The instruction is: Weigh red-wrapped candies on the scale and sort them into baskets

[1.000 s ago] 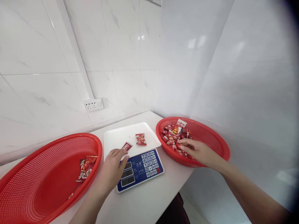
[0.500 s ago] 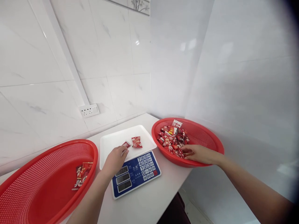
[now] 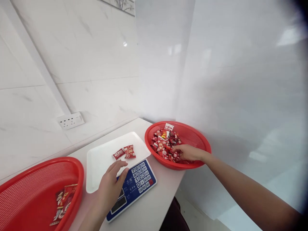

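Note:
A blue electronic scale (image 3: 134,184) with a white weighing tray (image 3: 103,158) stands on the white counter. Two red wrapped candies (image 3: 124,152) lie on the tray. My left hand (image 3: 111,183) rests over the scale's display, fingers spread and empty, just short of the candies. My right hand (image 3: 189,152) reaches into the red mesh basket (image 3: 197,139) on the right, fingers curled among a heap of red wrapped candies (image 3: 165,144); what they hold is hidden.
A second red mesh basket (image 3: 29,183) at the left holds a few candies (image 3: 63,200). A wall socket (image 3: 70,120) sits on the tiled wall behind. The counter ends just right of the scale, with a white wall close by.
My left hand let go of the small candy, which now lies on the tray beside the first, and drew back over the scale. My right hand stays in the right basket. The view swung right.

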Available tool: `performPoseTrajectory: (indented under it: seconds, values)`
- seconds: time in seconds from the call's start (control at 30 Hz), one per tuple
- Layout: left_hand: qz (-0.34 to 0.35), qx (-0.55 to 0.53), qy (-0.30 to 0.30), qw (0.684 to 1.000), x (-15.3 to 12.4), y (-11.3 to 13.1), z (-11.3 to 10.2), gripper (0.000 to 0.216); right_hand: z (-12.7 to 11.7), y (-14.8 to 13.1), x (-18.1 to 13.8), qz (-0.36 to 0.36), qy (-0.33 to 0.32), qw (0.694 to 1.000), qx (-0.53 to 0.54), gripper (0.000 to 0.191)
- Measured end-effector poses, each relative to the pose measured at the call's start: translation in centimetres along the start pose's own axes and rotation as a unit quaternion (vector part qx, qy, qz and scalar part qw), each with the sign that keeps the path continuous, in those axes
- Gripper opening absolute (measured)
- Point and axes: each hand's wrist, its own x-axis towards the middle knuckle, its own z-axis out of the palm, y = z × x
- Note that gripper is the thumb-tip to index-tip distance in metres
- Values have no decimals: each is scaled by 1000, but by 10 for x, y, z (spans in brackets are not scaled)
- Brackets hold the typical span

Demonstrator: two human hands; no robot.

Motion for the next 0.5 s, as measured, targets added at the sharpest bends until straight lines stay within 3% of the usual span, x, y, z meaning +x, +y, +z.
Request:
performPoseTrajectory:
  seconds: [0.3,0.43,0.5]
  values:
    - [6,-43,-30,999,-39,2,14,30,-22,27,1,21,195,979,53,53]
    - [59,-44,-33,997,-60,-4,21,25,-18,27,-9,31,284,958,22,56]
    - [64,-68,-18,995,-77,-4,34,24,-9,24,-19,14,297,955,-1,53]
